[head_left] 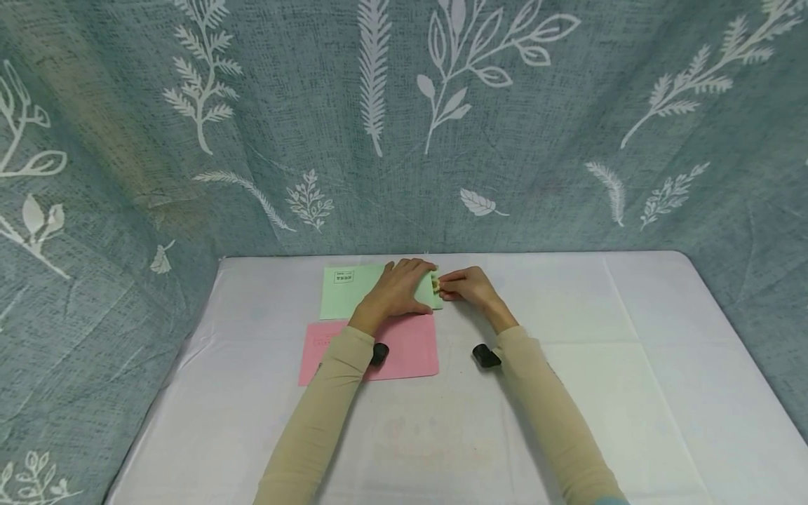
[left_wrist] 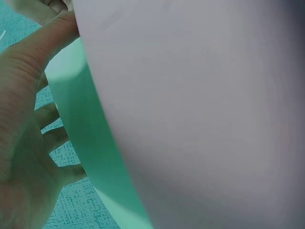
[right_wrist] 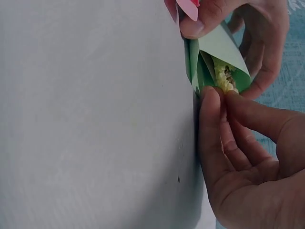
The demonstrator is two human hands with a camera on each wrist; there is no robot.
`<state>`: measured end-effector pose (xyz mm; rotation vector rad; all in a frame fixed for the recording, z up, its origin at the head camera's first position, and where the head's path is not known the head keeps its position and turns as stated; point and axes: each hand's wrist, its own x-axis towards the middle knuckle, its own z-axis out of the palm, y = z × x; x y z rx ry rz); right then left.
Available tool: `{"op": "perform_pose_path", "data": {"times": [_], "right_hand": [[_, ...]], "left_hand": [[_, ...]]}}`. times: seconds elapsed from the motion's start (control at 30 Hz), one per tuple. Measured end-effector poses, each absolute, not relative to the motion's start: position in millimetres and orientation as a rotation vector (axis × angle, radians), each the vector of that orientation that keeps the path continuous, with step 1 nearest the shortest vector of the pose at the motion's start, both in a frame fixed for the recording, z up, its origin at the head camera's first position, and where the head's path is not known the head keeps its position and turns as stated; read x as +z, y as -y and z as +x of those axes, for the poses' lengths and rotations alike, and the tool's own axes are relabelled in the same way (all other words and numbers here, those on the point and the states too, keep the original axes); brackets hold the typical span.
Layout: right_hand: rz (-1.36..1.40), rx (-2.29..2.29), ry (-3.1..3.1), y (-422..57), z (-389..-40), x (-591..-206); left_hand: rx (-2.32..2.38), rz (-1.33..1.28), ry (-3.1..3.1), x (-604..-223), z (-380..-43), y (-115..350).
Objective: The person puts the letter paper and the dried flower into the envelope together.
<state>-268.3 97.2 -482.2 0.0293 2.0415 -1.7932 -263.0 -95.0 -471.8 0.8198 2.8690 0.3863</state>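
Observation:
A light green envelope [head_left: 350, 291] lies near the table's back edge. Across its right end, my left hand [head_left: 399, 287] grips it between thumb and fingers, one at each long edge. The envelope's mouth bulges apart in the right wrist view. My right hand [right_wrist: 252, 157] pinches a small pale yellow, frilly thing [right_wrist: 224, 76] with brownish bits, between thumb and forefinger. That thing is partly inside the envelope's mouth, and its inner end is hidden. In the left wrist view, the envelope's green side [left_wrist: 86, 119] runs alongside the left thumb, with fingers beyond it.
Just in front of the green envelope lies a pink envelope [head_left: 410, 347], partly under my left forearm. A white cloth covers the table [head_left: 600, 379]. Behind it hangs a blue-green curtain [head_left: 391, 189] with white leaf prints. Black wrist cameras [head_left: 486, 355] sit beneath the sleeves.

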Motion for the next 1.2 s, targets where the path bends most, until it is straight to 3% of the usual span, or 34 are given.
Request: {"op": "perform_pose_path", "data": {"times": [0.33,0.77,1.2], "right_hand": [[-0.009,-1.752,-2.122,-88,-270,-482],[-0.273,-1.552,-2.287,-80,-272,-480],[-0.248,-1.518,-2.236,-82,-272,-480]], "left_hand": [[0.398,0.826,-2.867,-471,-264,96],[0.374,0.823,-2.864,-469,-265,95],[0.345,0.821,-2.845,-469,-263,98]]}}
